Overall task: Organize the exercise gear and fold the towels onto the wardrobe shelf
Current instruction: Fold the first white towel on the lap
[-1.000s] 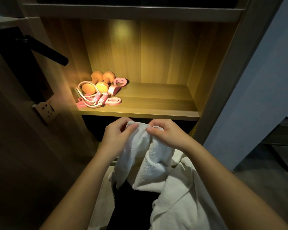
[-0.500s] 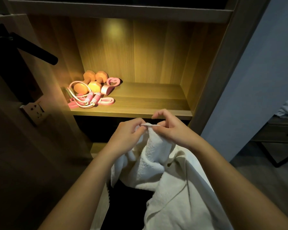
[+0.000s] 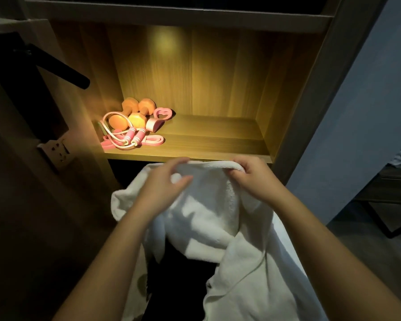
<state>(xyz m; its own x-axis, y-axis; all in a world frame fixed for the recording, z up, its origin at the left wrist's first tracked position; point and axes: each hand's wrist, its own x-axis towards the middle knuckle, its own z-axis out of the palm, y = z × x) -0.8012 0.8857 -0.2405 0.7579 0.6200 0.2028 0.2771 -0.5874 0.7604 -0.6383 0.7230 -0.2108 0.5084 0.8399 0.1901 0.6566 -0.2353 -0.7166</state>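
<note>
Now, head view: your left hand (image 3: 163,184) and right hand (image 3: 252,179) each clamp the top edge of the towel (image 3: 208,205), just below the shelf (image 3: 218,135). Draw that edge level and taut before folding; lay it right of the exercise gear (image 3: 132,126).

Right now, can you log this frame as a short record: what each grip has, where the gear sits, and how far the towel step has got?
left grip: holds the top edge of the white towel
right grip: fingers curled round the same edge, further right
towel state: stretched between the hands in front of the shelf, rest hanging down, not folded
gear: orange dumbbells, pink jump rope and pink heart-shaped ring, grouped at the shelf's left end
</note>
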